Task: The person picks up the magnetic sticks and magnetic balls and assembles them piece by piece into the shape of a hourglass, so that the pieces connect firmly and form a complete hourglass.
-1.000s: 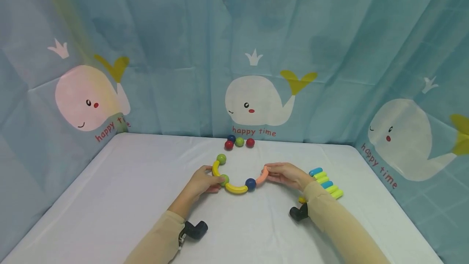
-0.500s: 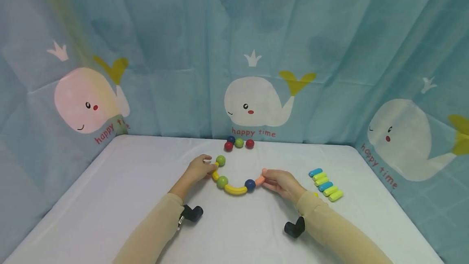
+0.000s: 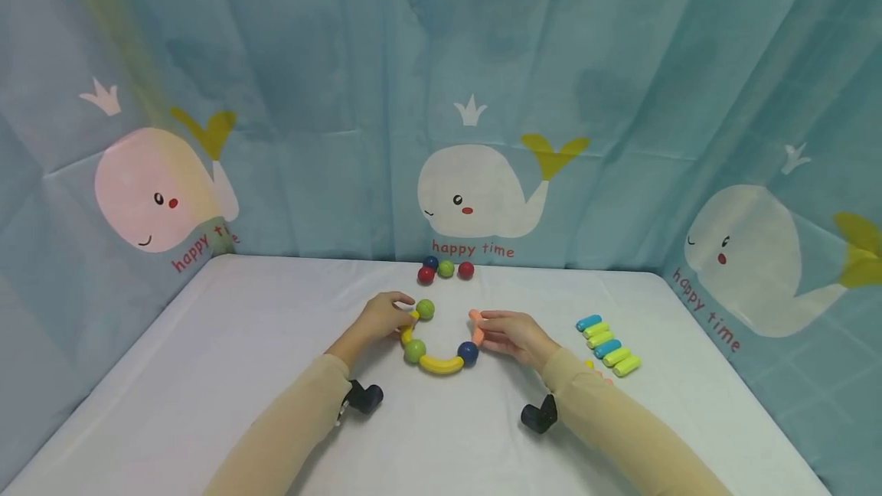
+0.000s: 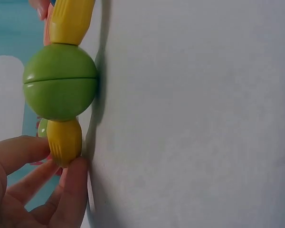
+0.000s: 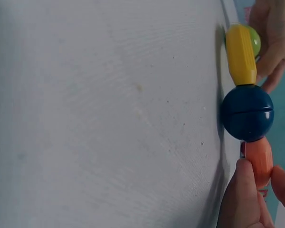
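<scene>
1. We take the blue ball (image 3: 468,353) as our landmark: it sits low on the right of the curved chain, on the table (image 3: 276,327).
2. Our right hand (image 3: 517,333) pinches the orange stick (image 5: 259,161), which joins the blue ball's far side and points away from us.
3. Our left hand (image 3: 381,318) pinches the left yellow stick (image 4: 65,145), up and left of the blue ball.
4. The front yellow stick (image 3: 442,365) runs left from the blue ball to the middle green ball (image 3: 414,350) – no fingers touch it. The end green ball (image 3: 425,309) lies farther back; whether it touches the left yellow stick, we cannot tell.
5. The step seems to be shaping the chain, so we best turn both ends slowly and evenly – a sharp twist could part the joints at the blue ball.
</scene>
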Demonstrator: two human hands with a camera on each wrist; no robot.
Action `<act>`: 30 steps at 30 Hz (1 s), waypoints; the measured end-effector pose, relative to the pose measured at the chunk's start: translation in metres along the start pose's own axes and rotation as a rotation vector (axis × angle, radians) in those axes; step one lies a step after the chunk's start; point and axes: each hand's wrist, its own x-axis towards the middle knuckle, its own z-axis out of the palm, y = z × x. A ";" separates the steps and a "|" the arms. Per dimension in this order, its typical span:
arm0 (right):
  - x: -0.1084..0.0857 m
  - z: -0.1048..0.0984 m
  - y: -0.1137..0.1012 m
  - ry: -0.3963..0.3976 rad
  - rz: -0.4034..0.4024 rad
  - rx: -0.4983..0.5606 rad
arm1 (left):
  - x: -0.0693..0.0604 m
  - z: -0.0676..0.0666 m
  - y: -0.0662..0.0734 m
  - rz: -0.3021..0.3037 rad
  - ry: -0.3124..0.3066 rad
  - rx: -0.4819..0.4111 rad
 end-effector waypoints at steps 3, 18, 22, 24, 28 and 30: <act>0.003 0.003 -0.001 0.008 0.015 -0.057 | -0.003 0.002 0.001 0.012 -0.014 0.010; 0.009 0.009 -0.005 -0.010 0.053 -0.181 | -0.005 0.010 0.006 0.060 -0.106 0.055; 0.010 0.010 -0.005 -0.020 0.044 -0.187 | -0.007 0.010 0.007 0.075 -0.108 0.077; 0.010 0.010 -0.006 -0.027 0.040 -0.190 | -0.008 0.011 0.008 0.078 -0.111 0.084; 0.010 0.012 -0.007 -0.038 0.029 -0.207 | -0.010 0.012 0.010 0.086 -0.123 0.098; 0.011 0.012 -0.007 -0.037 0.029 -0.210 | -0.010 0.012 0.011 0.092 -0.130 0.108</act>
